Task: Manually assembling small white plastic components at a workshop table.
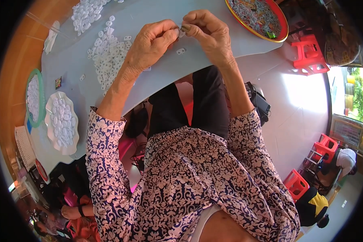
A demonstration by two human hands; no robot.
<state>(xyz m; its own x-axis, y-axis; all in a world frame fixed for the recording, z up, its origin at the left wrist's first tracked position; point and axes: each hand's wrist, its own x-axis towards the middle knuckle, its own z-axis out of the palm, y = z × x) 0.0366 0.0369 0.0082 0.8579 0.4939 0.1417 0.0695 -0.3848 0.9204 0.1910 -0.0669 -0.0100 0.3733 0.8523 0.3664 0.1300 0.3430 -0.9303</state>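
Over the grey tabletop [157,76], my left hand [151,44] and my right hand [211,36] meet fingertip to fingertip. A small white plastic piece [182,34] shows between them, pinched by my left thumb and fingers. The right thumb and forefinger are pressed together against it; whatever else they hold is too small to make out. Just below the hands lies one loose white two-holed piece [181,51]. Left of my left hand spreads a pile of similar white pieces [111,58].
A red tray [286,29] of thin metallic bits stands at the far right. More white pieces [86,15] are heaped at the far left. At left are a scalloped white dish [49,107] and a green basket [41,101], both filled. Red stools [310,54] and other people are around.
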